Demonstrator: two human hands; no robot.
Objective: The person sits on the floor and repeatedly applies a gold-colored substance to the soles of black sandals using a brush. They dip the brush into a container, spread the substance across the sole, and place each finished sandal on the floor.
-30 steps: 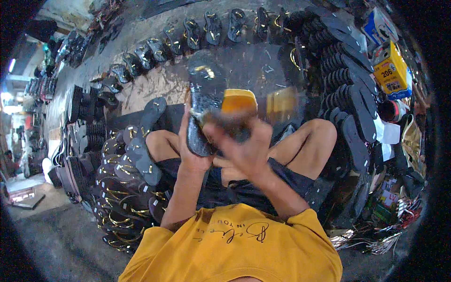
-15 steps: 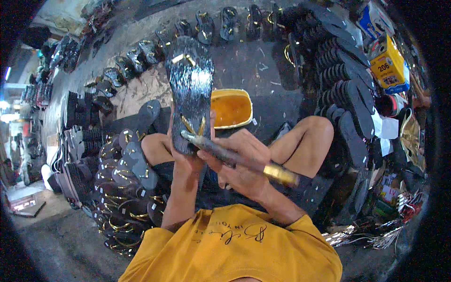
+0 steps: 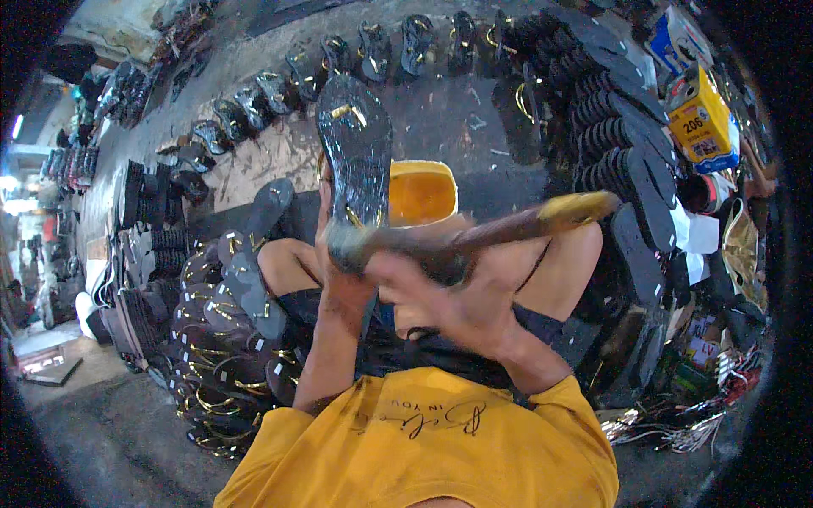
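A dark sandal [image 3: 356,140], its glossy wet-looking underside turned up, is held in front of me by its near end. My left hand [image 3: 343,288] is closed around that end, the fingers partly hidden behind it. Gold strap ends show on the coated surface. In my right hand [image 3: 461,305], blurred by motion, is a brush [image 3: 525,227] with a dark handle and yellow end. Its smeared head lies across the near end of the sandal. Just beyond my hands sits a cream-rimmed tub [image 3: 456,182] holding amber liquid [image 3: 421,199].
Coated sandals [image 3: 273,91] stand in an arc beyond the tub. Stacked dark soles [image 3: 639,182] line the right side, near a yellow-and-blue container [image 3: 701,118]. A pile of gold-strapped sandals [image 3: 220,339] lies by my left knee. More stacks [image 3: 140,203] stand at far left.
The brush has swung so its handle end points farther up and right, and its head crosses the sandal's near end. The sandal has shifted slightly right and toward me.
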